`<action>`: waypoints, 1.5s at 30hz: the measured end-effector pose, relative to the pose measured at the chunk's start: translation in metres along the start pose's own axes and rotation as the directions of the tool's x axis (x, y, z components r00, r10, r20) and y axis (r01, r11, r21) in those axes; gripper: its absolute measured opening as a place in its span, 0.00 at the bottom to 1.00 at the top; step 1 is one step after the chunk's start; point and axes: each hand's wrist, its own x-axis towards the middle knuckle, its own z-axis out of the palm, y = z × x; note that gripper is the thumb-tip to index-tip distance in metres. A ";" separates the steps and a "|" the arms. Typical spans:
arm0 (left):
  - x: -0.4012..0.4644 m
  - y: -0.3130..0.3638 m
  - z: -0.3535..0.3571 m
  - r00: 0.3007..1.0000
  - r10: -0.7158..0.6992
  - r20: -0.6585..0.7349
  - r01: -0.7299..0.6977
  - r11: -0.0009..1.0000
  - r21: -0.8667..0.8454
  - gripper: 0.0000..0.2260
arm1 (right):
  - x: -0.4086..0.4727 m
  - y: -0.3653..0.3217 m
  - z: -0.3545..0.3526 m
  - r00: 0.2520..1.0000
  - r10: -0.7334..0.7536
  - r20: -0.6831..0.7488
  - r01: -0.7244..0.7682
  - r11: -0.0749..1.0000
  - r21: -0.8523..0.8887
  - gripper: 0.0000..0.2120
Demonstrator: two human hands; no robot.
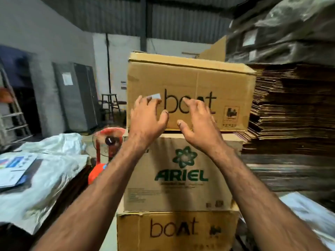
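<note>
**Forearms raised to the top carton of a three-high stack**

Left forearm (94,187) and right forearm (257,187) rise from the bottom edge toward a stack of three cartons. The left hand (147,116) is spread in front of the face of the top carton (190,78), its fingertips at a small white slip (155,96) just left of the printed word "boat"; whether those fingers pinch the slip or only press it to the cardboard cannot be told; the thumb stands apart from them. The right hand (197,124) is just beside it, fingers loosely spread and slightly bent, holding nothing; its fingertips lie over the letters, though contact with the cardboard cannot be made out.

The top carton rests on the Ariel carton (179,192); that one sits on a lower carton (174,240), also marked "boat". Left of the stack stands a red fan (107,142); nearer the camera a crumpled white sack (50,178) bears printed sheets (16,167). On the right a tall pile of flattened cardboard (290,109) stands just beside the top carton; a stool (110,102) and a ladder (12,115) stand further back on the left.
</note>
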 end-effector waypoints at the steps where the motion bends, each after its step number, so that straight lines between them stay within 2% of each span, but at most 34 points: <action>1: 0.007 -0.019 -0.004 0.998 0.005 -0.056 -0.006 1.000 -0.030 0.23 | 0.011 -0.010 0.014 1.000 0.000 -0.016 0.000 1.000 0.003 0.32; 4: 0.026 -0.066 -0.010 0.970 -0.049 -0.240 0.018 0.991 -0.130 0.26 | 0.036 -0.042 0.049 0.998 0.045 -0.045 -0.046 0.998 -0.033 0.33; 6: 0.038 -0.089 -0.007 0.956 -0.130 -0.263 0.061 0.965 -0.255 0.28 | 0.048 -0.059 0.071 0.993 0.054 -0.100 -0.062 0.995 -0.076 0.33; 7: 0.044 -0.097 -0.004 0.956 -0.174 -0.235 0.087 0.937 -0.339 0.29 | 0.053 -0.065 0.080 0.989 0.063 -0.137 -0.076 0.993 -0.091 0.34; 9: 0.057 -0.111 0.001 0.966 -0.245 -0.081 0.161 0.816 -0.556 0.25 | 0.061 -0.075 0.096 0.975 0.109 -0.192 -0.130 0.987 -0.099 0.34; 11: 0.062 -0.116 0.006 0.968 -0.233 0.095 0.228 0.653 -0.722 0.18 | 0.066 -0.083 0.109 0.962 0.169 -0.212 -0.192 0.977 -0.092 0.35; 13: 0.060 -0.114 0.009 0.972 -0.197 0.131 0.223 0.578 -0.785 0.19 | 0.068 -0.087 0.119 0.954 0.195 -0.228 -0.216 0.974 -0.071 0.36; 16: 0.056 -0.104 0.008 0.975 -0.200 0.099 0.189 0.508 -0.840 0.26 | 0.069 -0.090 0.127 0.951 0.186 -0.247 -0.210 0.975 -0.075 0.38; 19: 0.045 -0.086 -0.006 0.984 -0.153 0.094 0.159 0.497 -0.853 0.28 | 0.070 -0.093 0.133 0.957 0.189 -0.218 -0.217 0.970 -0.112 0.42; 21: 0.038 -0.077 -0.017 0.990 -0.058 0.128 0.140 0.463 -0.875 0.28 | 0.071 -0.097 0.133 0.939 0.198 -0.283 -0.243 0.961 -0.133 0.47; 23: 0.039 -0.077 -0.022 0.987 0.001 0.161 0.146 0.417 -0.897 0.26 | 0.071 -0.101 0.129 0.896 0.204 -0.394 -0.258 0.962 -0.087 0.47; 26: 0.066 -0.094 -0.008 0.977 -0.149 0.153 0.199 0.373 -0.906 0.20 | 0.068 -0.098 0.119 0.851 0.197 -0.487 -0.258 0.964 -0.062 0.45; 28: 0.093 -0.109 0.013 0.944 -0.249 0.218 0.308 0.418 -0.855 0.14 | 0.064 -0.091 0.112 0.849 0.211 -0.485 -0.284 0.955 -0.081 0.45; 30: 0.112 -0.121 0.031 0.899 -0.272 0.342 0.432 0.437 -0.789 0.22 | 0.061 -0.085 0.108 0.858 0.254 -0.447 -0.323 0.943 -0.084 0.46; 33: 0.127 -0.132 0.047 0.862 -0.159 0.481 0.503 0.384 -0.774 0.26 | 0.055 -0.080 0.104 0.859 0.300 -0.416 -0.359 0.931 -0.068 0.46; 35: 0.131 -0.134 0.052 0.853 -0.093 0.513 0.503 0.408 -0.762 0.28 | 0.050 -0.078 0.101 0.834 0.333 -0.439 -0.383 0.923 -0.027 0.44; 37: 0.130 -0.126 0.050 0.870 -0.033 0.492 0.462 0.405 -0.789 0.28 | 0.047 -0.077 0.099 0.774 0.401 -0.491 -0.422 0.904 0.073 0.41; 39: 0.128 -0.110 0.042 0.875 0.012 0.484 0.452 0.334 -0.827 0.27 | 0.045 -0.078 0.095 0.705 0.451 -0.547 -0.428 0.886 0.179 0.38; 41: 0.131 -0.093 0.040 0.895 -0.023 0.445 0.434 0.265 -0.861 0.23 | 0.045 -0.077 0.084 0.681 0.454 -0.575 -0.400 0.888 0.228 0.40; 45: 0.130 -0.054 0.034 0.940 -0.088 0.331 0.342 0.226 -0.912 0.23 | 0.034 -0.062 0.052 0.656 0.440 -0.613 -0.361 0.896 0.258 0.46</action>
